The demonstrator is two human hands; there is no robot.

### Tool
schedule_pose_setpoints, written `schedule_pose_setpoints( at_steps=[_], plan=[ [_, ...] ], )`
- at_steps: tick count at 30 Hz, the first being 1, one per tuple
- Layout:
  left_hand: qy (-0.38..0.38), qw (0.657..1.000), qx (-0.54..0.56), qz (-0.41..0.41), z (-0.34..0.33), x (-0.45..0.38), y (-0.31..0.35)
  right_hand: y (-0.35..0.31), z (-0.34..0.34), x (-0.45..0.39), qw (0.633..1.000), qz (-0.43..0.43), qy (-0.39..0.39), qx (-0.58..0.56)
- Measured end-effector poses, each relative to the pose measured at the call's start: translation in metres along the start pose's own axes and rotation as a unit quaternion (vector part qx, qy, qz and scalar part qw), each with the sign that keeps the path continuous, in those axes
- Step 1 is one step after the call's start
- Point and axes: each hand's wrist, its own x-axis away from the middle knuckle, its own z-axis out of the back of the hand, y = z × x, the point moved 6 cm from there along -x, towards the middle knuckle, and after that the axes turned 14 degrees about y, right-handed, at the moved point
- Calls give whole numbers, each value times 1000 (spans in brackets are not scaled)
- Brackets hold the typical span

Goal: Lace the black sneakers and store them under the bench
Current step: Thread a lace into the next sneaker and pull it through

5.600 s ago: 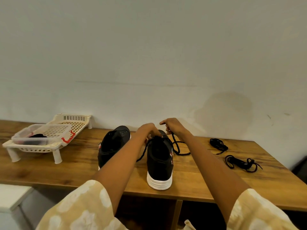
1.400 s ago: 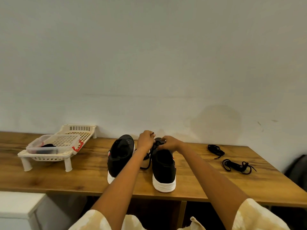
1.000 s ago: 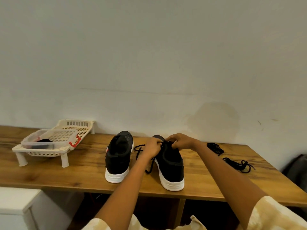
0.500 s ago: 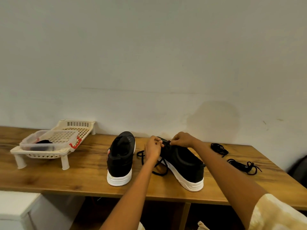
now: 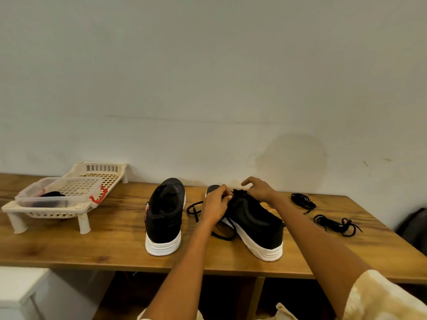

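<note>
Both hands (image 5: 216, 203) (image 5: 260, 190) lace (rightmost) sneaker (image 5: 254, 224).

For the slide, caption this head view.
Both hands, left hand and right hand, thread a black lace into the right sneaker on the bench.

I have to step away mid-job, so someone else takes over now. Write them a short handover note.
Left hand pinches the black lace at the right sneaker; right hand is at the same eyelets, grip unclear.
Left sneaker stands beside it on the bench; its lacing is hidden. Two spare lace bundles lie right.
Left: finish lacing, store both under the bench.
</note>
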Motion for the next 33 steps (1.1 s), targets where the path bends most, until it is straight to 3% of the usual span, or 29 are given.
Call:
schedule_pose_setpoints(
  at_steps=[5,12,16,20,23,27,33],
  plan=[
    [22,999,-9,-27,-1,4,-1,12,-1,2,998,-40,12,-47],
    [92,979,132,129,11,2,-10,-8,-7,4,994,87,-29,60],
    [78,979,130,133,11,1,-6,-5,-9,-2,990,93,3,105],
    [84,983,102,129,6,-2,-8,-2,-9,-2,992,95,39,80],
    [71,992,36,94,3,-4,-5,4,-6,-3,996,72,27,40],
    [49,997,-53,40,-3,-1,4,19,-5,1,995,-33,16,-94],
    [67,993,-75,54,-3,-3,9,23,-8,0,988,-75,-3,-132]
  ],
)
